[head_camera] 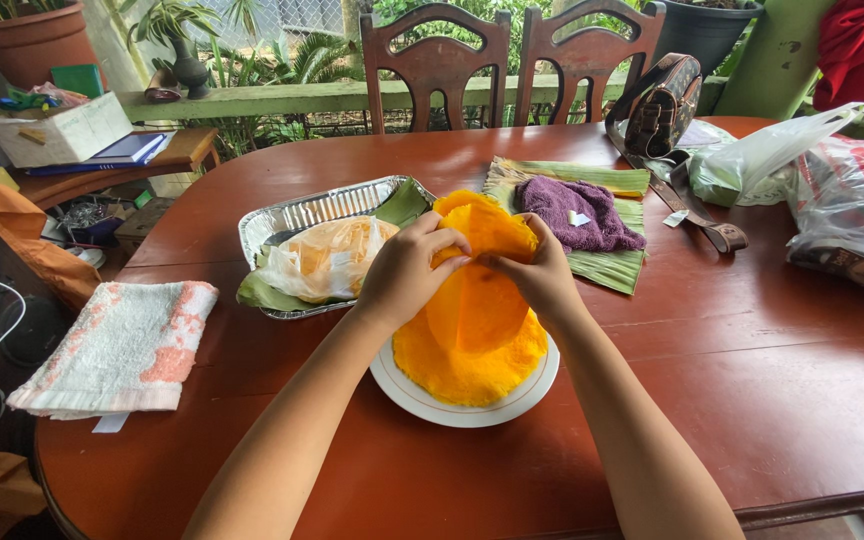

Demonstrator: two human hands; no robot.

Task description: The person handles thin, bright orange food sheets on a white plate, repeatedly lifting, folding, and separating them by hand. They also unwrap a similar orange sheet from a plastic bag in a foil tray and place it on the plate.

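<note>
A stack of thin orange crepe-like sheets [472, 350] lies on a white plate [452, 408] near the table's front edge. My left hand [407, 270] and my right hand [542, 275] both pinch the top orange sheet [487, 235] and lift its far edge up off the stack. Just behind on the left stands a foil tray [297, 215] lined with a green leaf, holding a clear bag of pale orange food [327, 258].
A purple cloth [577, 215] rests on banana leaves [602, 265]. A white and pink towel [122, 345] lies at left. A brown bag [662, 105] and plastic bags [832, 190] sit at right. Two wooden chairs [437, 65] stand behind the red-brown table [752, 360].
</note>
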